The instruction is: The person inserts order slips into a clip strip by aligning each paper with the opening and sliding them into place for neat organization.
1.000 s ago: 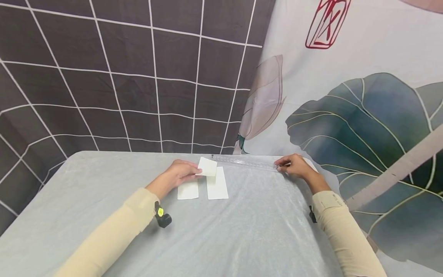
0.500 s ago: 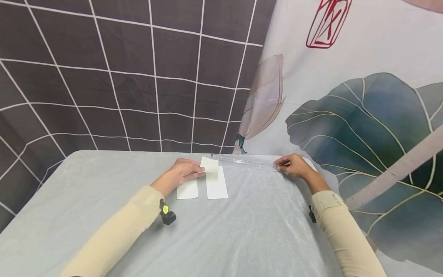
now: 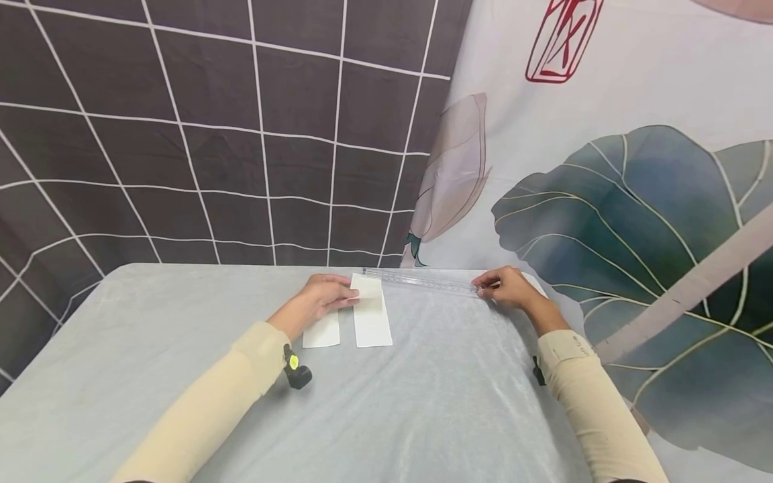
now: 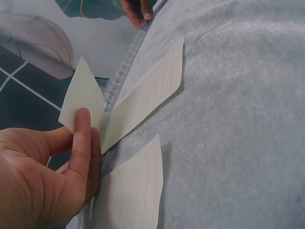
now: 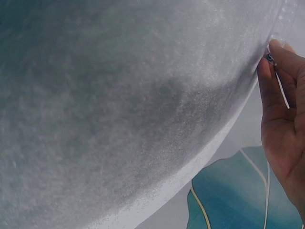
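Note:
In the head view my left hand [image 3: 323, 295] pinches a small white paper slip [image 3: 366, 288] between thumb and fingers. The slip stands tilted above the table in the left wrist view and overlaps the far end of a ruled paper strip [image 4: 147, 86]. A second ruled strip [image 4: 136, 191] lies nearer that hand, partly hidden behind the fingers. At the table's back right, my right hand [image 3: 510, 287] pinches the near end of a long clear plastic strip [image 3: 423, 280]. Its far end reaches behind the held slip.
A pale grey cloth covers the table [image 3: 386, 416], whose far edge runs just behind the papers and clear strip. Dark grid-patterned cloth [image 3: 211, 161] hangs behind it. On the right hangs a white cloth with a large leaf print [image 3: 634, 215].
My left hand has shifted slightly right with the paper slip, which now lines up more closely over the right-hand strip. The right hand keeps its hold on the clear strip.

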`<state>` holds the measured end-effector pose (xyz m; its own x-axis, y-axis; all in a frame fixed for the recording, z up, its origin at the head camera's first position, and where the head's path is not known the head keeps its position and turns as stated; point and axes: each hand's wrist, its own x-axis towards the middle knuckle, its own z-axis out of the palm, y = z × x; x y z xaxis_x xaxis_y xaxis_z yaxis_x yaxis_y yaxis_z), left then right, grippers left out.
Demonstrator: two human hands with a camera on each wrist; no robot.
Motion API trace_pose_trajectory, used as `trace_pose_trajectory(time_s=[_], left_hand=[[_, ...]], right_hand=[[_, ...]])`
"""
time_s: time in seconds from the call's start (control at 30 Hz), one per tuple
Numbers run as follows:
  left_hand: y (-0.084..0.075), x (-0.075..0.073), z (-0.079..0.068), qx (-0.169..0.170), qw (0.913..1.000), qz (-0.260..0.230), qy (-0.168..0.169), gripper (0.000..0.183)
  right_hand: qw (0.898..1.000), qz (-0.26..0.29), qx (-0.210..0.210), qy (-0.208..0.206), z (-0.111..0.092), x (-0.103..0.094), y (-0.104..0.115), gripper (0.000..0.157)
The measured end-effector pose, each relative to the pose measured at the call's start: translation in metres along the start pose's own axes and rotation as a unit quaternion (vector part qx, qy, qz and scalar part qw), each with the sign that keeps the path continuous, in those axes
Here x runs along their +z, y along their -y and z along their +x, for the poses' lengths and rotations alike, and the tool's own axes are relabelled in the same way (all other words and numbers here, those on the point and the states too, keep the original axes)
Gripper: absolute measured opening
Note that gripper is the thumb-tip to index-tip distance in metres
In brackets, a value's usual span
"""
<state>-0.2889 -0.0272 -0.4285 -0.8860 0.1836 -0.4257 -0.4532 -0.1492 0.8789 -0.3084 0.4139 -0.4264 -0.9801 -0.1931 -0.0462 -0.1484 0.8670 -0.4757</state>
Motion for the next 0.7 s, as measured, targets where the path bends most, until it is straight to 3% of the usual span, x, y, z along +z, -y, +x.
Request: trace_pose_trajectory(time_s=[0.7], left_hand=[[-0.003,0.012,0.006,-0.011,0.9999,-0.006,0.003,0.059]], right_hand=[[1.000,0.002,0.003,0.004,0.001,-0.001,0.001,0.022]])
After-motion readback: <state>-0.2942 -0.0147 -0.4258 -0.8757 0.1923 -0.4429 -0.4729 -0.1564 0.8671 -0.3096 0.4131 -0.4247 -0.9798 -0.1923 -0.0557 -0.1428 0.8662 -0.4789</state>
